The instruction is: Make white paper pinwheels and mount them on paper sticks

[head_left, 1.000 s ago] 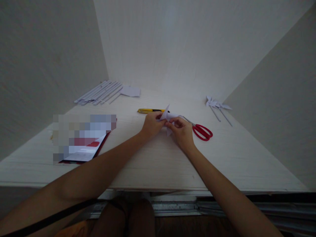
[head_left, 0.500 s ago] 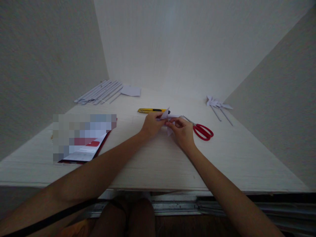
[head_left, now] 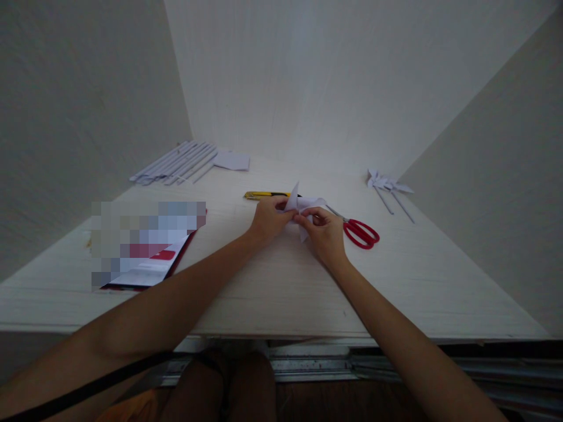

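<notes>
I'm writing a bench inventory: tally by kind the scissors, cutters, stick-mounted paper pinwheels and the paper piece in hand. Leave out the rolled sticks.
Red-handled scissors: 1
Yellow cutter: 1
Paper pinwheels on sticks: 2
Folded paper in left hand and right hand: 1
Total: 5

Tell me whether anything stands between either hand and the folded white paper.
Nothing visible does: both the left hand and the right hand hold the folded white paper. The red-handled scissors lie beside the right hand.

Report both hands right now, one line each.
Left hand: closed, pinching the folded white paper from its left side.
Right hand: closed, fingers pinching the same paper near its middle.
</notes>
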Demonstrator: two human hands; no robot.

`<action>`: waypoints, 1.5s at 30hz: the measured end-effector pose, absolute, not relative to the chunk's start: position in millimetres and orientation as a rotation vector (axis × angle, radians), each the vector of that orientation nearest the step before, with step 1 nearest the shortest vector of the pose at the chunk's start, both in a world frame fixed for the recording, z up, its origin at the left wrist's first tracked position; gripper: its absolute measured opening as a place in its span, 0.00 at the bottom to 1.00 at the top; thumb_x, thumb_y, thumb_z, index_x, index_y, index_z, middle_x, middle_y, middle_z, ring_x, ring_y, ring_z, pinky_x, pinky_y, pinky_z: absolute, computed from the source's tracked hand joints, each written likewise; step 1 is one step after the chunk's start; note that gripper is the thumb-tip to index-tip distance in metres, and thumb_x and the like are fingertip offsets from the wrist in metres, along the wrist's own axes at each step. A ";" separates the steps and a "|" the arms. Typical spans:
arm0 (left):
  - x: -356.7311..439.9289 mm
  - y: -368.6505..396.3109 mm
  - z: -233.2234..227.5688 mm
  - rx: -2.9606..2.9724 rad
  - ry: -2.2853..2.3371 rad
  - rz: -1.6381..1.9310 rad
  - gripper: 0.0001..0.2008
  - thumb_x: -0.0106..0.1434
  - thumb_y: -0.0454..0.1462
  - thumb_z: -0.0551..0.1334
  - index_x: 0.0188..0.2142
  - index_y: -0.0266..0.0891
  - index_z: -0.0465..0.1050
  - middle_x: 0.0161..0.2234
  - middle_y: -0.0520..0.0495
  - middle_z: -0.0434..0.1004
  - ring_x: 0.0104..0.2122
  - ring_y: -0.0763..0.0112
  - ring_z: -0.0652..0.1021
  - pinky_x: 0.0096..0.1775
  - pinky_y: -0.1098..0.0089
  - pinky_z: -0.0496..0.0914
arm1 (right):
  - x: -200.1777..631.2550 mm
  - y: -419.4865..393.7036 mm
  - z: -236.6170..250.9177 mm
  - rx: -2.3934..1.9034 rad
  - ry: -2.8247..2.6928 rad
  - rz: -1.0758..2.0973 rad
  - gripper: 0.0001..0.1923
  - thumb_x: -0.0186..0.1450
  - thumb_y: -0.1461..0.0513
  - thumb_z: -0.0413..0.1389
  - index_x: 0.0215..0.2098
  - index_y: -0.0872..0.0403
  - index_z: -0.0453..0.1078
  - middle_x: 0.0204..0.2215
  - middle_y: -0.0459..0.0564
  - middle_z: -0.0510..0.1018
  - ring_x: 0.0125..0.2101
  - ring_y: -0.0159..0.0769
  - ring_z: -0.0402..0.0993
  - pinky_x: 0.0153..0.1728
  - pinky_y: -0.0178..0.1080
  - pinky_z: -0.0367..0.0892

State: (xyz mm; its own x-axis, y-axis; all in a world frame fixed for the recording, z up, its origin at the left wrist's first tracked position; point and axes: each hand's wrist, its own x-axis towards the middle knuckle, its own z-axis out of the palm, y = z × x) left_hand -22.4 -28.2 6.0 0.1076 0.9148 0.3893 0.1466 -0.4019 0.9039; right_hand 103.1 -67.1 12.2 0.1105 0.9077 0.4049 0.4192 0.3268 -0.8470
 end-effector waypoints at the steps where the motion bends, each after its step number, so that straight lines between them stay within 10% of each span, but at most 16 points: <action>1: -22.3 -28.1 5.6 1.673 1.041 1.367 0.07 0.47 0.31 0.62 0.28 0.32 0.74 0.26 0.48 0.76 0.27 0.71 0.75 0.32 0.71 0.69 | 102.8 -67.6 13.0 -1.277 -1.494 0.557 0.08 0.51 0.59 0.59 0.23 0.55 0.67 0.13 0.38 0.55 0.16 0.24 0.45 0.17 0.32 0.42; 45: -22.3 -34.6 10.7 1.856 1.115 1.388 0.07 0.48 0.31 0.63 0.29 0.33 0.76 0.25 0.49 0.76 0.26 0.72 0.72 0.29 0.73 0.66 | 106.1 -60.5 6.4 -1.156 -1.366 0.673 0.09 0.49 0.59 0.60 0.23 0.56 0.69 0.19 0.43 0.70 0.20 0.26 0.62 0.22 0.32 0.58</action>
